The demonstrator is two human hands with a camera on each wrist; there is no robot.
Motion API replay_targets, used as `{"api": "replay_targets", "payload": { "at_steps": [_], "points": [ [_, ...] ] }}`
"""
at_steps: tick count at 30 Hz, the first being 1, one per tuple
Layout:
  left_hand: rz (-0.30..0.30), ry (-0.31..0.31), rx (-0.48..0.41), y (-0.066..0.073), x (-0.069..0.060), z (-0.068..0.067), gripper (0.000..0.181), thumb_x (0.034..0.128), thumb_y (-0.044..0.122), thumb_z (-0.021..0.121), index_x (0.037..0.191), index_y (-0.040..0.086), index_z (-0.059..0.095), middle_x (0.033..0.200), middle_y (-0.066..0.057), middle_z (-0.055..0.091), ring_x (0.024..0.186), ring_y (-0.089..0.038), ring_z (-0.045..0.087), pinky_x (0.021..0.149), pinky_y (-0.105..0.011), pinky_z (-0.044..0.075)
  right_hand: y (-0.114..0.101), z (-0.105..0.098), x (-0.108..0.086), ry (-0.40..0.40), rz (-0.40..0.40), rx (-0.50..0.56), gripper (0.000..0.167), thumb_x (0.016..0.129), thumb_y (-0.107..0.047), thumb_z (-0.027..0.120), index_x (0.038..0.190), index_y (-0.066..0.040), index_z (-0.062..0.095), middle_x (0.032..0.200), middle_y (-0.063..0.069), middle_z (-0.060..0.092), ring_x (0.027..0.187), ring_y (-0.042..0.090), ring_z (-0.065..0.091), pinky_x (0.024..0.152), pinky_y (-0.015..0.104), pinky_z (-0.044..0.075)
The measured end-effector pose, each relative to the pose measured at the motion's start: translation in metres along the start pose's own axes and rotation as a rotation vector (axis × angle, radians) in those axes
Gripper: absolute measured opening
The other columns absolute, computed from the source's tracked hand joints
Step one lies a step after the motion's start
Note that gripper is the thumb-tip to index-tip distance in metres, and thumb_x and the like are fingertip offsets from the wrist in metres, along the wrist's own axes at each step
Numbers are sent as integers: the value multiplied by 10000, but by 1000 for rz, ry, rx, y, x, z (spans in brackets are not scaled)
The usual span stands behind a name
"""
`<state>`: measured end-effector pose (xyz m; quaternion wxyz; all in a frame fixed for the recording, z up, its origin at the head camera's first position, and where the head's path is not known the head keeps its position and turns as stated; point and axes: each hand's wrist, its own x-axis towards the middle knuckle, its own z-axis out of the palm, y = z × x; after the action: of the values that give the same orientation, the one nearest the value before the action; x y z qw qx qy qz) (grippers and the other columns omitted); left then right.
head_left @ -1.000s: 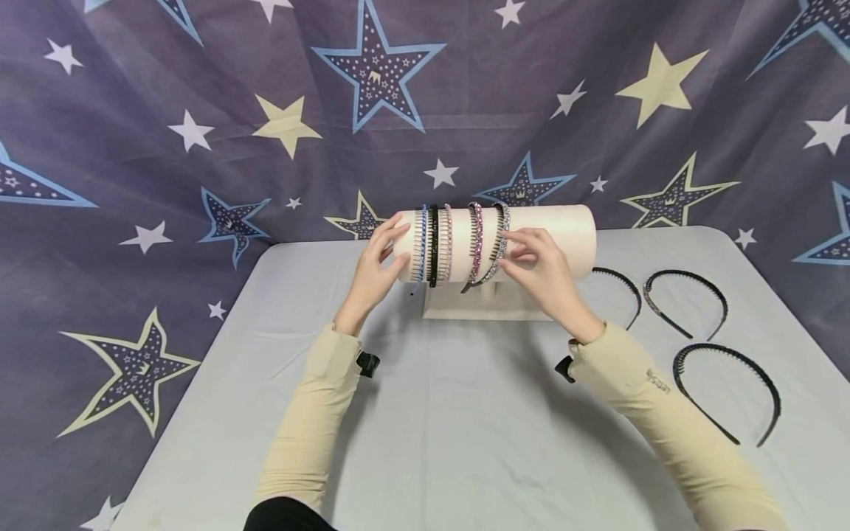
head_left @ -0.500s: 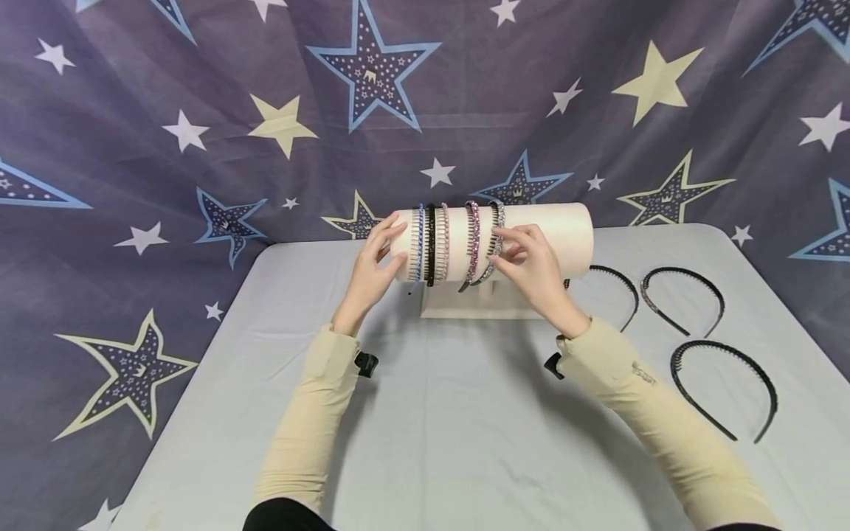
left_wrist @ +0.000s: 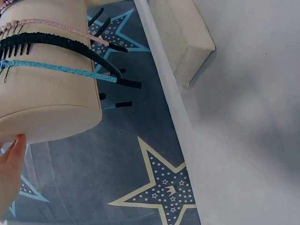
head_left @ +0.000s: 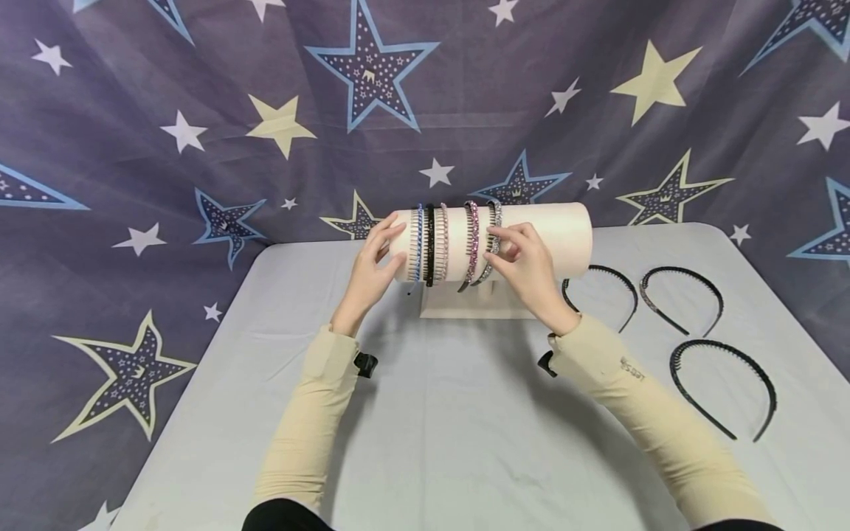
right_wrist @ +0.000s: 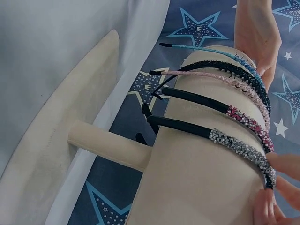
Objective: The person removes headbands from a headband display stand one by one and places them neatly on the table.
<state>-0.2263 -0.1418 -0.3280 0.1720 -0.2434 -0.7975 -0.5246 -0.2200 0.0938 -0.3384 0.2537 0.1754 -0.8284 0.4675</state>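
Observation:
A cream padded display roll [head_left: 547, 234] lies across its stand, with several headbands fitted round it. My left hand [head_left: 369, 276] holds the roll's left end, fingers at the upper rim and thumb lower at the front. Beside it sit a blue headband [head_left: 417, 240], a black one [head_left: 430, 247] and a pale pink one [head_left: 444, 243]. Further right is a headband with pink and silver stones [head_left: 472, 236]. My right hand [head_left: 529, 269] pinches the silver-stoned headband [right_wrist: 239, 147] between thumb and fingers; its black end is bare in the right wrist view.
Three dark headbands, a partly covered one [head_left: 627, 284], a far one [head_left: 716, 284] and a near one [head_left: 764, 372], lie on the grey tablecloth [head_left: 451, 428] at right. The stand's base [head_left: 451, 306] sits under the roll. A star-printed cloth [head_left: 219, 147] hangs behind.
My right hand has shifted left along the roll, drawing the silver-stoned headband closer to the pink-and-silver one. The left hand stays at the roll's end. The view has shifted slightly.

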Motion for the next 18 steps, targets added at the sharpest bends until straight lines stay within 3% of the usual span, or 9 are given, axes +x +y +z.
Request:
{"api": "replay_targets", "payload": {
  "at_steps": [7,18],
  "points": [
    [-4,0,-3,-1,0,0,388,818,-74,509,1203,-90,467,1375,-205,310,1250,-317,313,1007,-415,334,0,-1,0,1,-9,-7,346,731,-12,679,1070,1,613,793,118,525,670,167,514,627,266,477],
    [-16,0,1,1,0,1,386,818,-75,511,1202,-90,471,1374,-201,315,1251,-313,315,1007,-412,336,2,-5,-2,29,-12,-5,345,737,9,668,1078,6,617,773,138,565,682,197,560,622,121,442]
  ]
}}
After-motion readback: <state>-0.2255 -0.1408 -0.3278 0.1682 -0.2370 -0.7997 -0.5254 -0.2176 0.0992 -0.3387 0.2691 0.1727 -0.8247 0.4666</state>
